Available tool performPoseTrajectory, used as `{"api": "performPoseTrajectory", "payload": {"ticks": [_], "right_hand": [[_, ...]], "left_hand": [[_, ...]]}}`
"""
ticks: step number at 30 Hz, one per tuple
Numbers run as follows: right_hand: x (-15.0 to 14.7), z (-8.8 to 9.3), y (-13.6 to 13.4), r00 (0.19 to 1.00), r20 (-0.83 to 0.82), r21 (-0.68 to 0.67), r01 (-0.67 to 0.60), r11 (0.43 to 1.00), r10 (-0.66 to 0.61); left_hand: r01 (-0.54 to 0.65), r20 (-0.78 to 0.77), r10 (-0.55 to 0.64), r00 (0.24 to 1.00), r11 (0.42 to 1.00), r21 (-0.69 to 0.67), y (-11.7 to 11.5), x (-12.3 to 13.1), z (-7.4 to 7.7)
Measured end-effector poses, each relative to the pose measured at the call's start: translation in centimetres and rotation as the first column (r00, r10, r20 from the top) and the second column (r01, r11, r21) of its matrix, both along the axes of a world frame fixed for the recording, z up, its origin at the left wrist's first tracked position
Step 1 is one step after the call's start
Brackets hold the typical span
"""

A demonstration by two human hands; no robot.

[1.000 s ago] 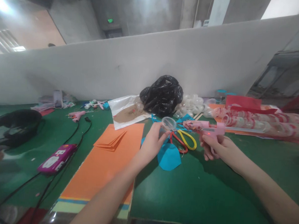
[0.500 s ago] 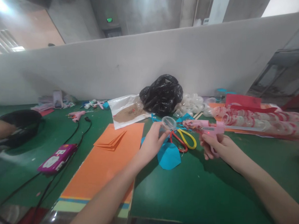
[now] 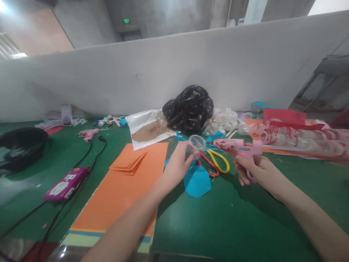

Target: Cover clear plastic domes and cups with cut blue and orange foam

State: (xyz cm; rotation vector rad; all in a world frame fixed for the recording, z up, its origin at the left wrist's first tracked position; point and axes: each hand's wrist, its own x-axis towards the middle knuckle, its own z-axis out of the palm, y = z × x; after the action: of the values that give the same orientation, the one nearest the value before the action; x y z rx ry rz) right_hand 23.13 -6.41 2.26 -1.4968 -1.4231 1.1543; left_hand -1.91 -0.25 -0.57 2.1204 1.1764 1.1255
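On my feed, the left hand [image 3: 175, 170] pinches a clear plastic cup [image 3: 197, 143] and the right hand [image 3: 256, 170] grips a pink glue gun [image 3: 238, 147] (its red light is lit), with red-and-yellow-handled scissors [image 3: 210, 162] between them, just above a blue paper cutout [image 3: 197, 181].

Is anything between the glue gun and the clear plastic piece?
Nothing visible: the pink glue gun in the right hand points at the round clear plastic piece in the left hand across an open gap.

1. Pretty sure this is a craft workshop inside a bare concrete building.
2. The green surface [image 3: 234, 225] has orange card [image 3: 114, 201], scissors [image 3: 212, 163] and a pink hot glue gun [image 3: 238, 146].
3. There's a white partition [image 3: 165, 77], with a green exit sign [image 3: 127, 20] beyond it.
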Motion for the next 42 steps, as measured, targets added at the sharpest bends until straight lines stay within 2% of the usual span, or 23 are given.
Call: {"api": "performPoseTrajectory", "payload": {"ticks": [15, 21, 25, 31, 37, 42], "right_hand": [[0.1, -0.2, 0.0, 1.000, -0.019, 0.021, -0.005, 1.000, 0.006], [-0.2, 0.1, 0.1, 0.997, 0.077, 0.023, 0.005, 1.000, -0.007], [-0.3, 0.4, -0.1, 1.000, 0.024, 0.014, 0.020, 1.000, -0.020], [0.0, 0.6, -0.5, 0.999, -0.017, 0.039, -0.038, 0.998, 0.039], [-0.9, 1.1, -0.8, 0.997, -0.039, 0.005, -0.061, 0.998, 0.061], [-0.9, 0.6, -0.9, 0.995, -0.090, -0.009, -0.052, 0.999, 0.051]], "left_hand": [[0.011, -0.017, -0.011, 1.000, 1.000, -0.001, -0.2, 0.0, 0.4], [-0.058, 0.014, 0.059, 0.998, 0.997, -0.044, 0.1, -0.3, 0.4], [-0.064, 0.004, 0.064, 0.998, 0.997, -0.046, 0.3, -0.4, 0.3], [-0.047, -0.032, 0.046, 0.998, 0.998, -0.035, 0.0, -0.3, 0.6], [-0.014, -0.055, 0.014, 0.998, 1.000, 0.008, -0.1, 0.0, 0.7], [-0.018, -0.067, 0.019, 0.998, 1.000, 0.021, 0.0, -0.1, 0.5]]}}
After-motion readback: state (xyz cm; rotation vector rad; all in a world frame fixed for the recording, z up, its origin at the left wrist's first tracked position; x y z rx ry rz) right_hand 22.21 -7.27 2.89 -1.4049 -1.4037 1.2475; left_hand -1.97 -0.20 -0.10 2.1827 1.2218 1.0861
